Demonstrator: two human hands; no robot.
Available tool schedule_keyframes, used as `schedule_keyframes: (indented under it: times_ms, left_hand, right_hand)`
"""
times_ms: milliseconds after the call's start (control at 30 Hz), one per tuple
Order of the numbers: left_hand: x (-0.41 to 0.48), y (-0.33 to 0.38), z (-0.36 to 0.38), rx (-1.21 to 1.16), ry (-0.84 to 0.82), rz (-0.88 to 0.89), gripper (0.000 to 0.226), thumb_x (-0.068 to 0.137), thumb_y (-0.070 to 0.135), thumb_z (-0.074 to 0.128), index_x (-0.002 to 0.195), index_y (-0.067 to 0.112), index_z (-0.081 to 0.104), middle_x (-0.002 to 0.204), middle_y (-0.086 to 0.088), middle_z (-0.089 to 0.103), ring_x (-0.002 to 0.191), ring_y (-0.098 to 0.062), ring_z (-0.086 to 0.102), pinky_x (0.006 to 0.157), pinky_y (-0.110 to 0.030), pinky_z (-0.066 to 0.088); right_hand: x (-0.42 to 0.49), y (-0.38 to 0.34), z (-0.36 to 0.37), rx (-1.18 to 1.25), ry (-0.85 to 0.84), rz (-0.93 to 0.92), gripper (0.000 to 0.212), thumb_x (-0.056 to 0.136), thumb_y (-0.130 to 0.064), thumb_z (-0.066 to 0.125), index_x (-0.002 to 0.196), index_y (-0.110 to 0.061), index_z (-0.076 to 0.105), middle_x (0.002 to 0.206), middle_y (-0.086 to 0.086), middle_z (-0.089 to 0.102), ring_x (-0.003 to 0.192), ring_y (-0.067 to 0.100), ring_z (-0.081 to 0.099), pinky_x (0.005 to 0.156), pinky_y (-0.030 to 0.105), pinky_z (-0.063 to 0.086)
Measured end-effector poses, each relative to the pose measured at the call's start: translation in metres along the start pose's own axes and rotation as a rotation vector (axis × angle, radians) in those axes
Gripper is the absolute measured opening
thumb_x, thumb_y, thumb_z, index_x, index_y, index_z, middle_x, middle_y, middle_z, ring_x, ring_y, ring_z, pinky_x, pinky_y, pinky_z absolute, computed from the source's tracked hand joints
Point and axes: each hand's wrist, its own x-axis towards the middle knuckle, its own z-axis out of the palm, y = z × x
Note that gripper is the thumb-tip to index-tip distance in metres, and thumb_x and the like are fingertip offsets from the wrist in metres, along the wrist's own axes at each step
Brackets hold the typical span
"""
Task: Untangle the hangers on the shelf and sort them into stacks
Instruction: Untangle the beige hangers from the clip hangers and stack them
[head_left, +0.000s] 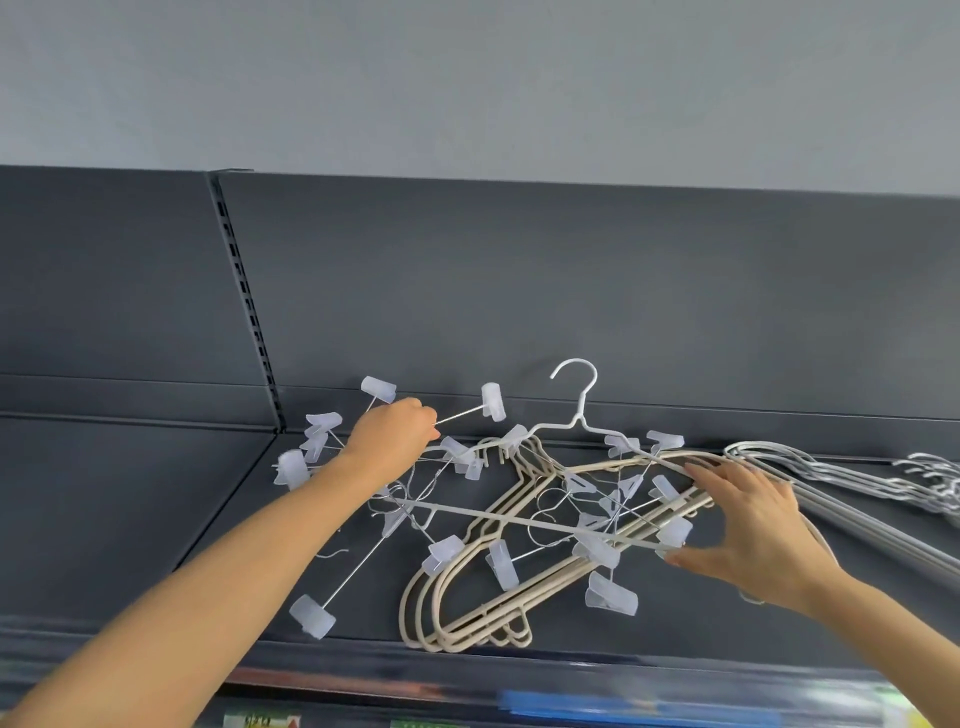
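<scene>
A tangle of hangers lies on the dark grey shelf (156, 519). Several beige hangers (467, 618) are nested together in the middle. Wire clip hangers with frosted plastic clips (311, 616) are caught across and through them. A white hanger (576, 410) sits on top, hook pointing up. My left hand (395, 436) grips the wires of the clip hangers at the left of the tangle. My right hand (748, 525) is spread over the right end of the beige hangers, thumb below and fingers on top.
A stack of grey hangers (831, 483) lies at the right, partly behind my right hand. More silvery wire hangers (935, 483) sit at the far right edge. The shelf's back panel (519, 291) rises behind. Lower shelves with coloured goods show below the front edge.
</scene>
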Motion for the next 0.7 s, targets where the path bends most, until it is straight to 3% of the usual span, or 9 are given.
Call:
schedule_keyframes:
  times_ms: [100, 267, 467, 600, 700]
  left_hand:
    - [-0.003, -0.001, 0.001, -0.03, -0.03, -0.088, 0.027, 0.101, 0.028, 0.042, 0.099, 0.005, 0.056, 0.099, -0.01, 0.061, 0.086, -0.033, 0.062, 0.061, -0.035, 0.042]
    - [-0.011, -0.006, -0.005, -0.275, -0.047, -0.244, 0.022, 0.099, 0.023, 0.044, 0.086, 0.006, 0.048, 0.09, -0.014, 0.06, 0.066, -0.03, 0.053, 0.063, -0.037, 0.048]
    - [-0.008, -0.014, -0.01, -0.61, 0.009, -0.35, 0.023, 0.092, 0.022, 0.056, 0.082, 0.005, 0.067, 0.068, -0.011, 0.061, 0.06, -0.023, 0.05, 0.053, -0.028, 0.038]
    - [0.006, -0.021, -0.019, -0.56, -0.052, -0.356, 0.023, 0.086, 0.019, 0.056, 0.067, 0.008, 0.062, 0.07, -0.011, 0.059, 0.065, -0.023, 0.045, 0.056, -0.028, 0.036]
    - [0.015, -0.013, -0.029, -0.442, -0.14, -0.39, 0.032, 0.085, 0.009, 0.052, 0.056, 0.007, 0.039, 0.058, -0.009, 0.04, 0.054, -0.023, 0.034, 0.048, -0.024, 0.026]
  right_hand:
    - [-0.003, 0.001, 0.002, 0.01, -0.015, 0.018, 0.105, 0.049, -0.08, 0.056, 0.136, -0.021, 0.048, 0.108, -0.003, 0.053, 0.104, 0.023, 0.051, 0.093, 0.035, 0.028]
    - [-0.006, 0.004, 0.007, -0.044, 0.075, -0.004, 0.101, 0.049, -0.08, 0.048, 0.126, -0.015, 0.058, 0.103, 0.002, 0.06, 0.096, 0.028, 0.058, 0.087, 0.043, 0.038]
    - [-0.006, 0.002, 0.009, -0.095, 0.17, -0.023, 0.096, 0.053, -0.078, 0.049, 0.122, -0.013, 0.059, 0.098, 0.001, 0.06, 0.091, 0.029, 0.059, 0.082, 0.046, 0.044]
    - [-0.009, 0.003, 0.011, -0.063, 0.188, -0.023, 0.094, 0.053, -0.077, 0.049, 0.125, -0.017, 0.052, 0.1, 0.001, 0.058, 0.094, 0.029, 0.056, 0.085, 0.045, 0.04]
    - [-0.01, -0.003, 0.012, -0.059, 0.22, -0.048, 0.093, 0.051, -0.074, 0.056, 0.126, -0.021, 0.044, 0.101, 0.002, 0.058, 0.092, 0.027, 0.053, 0.084, 0.045, 0.04]
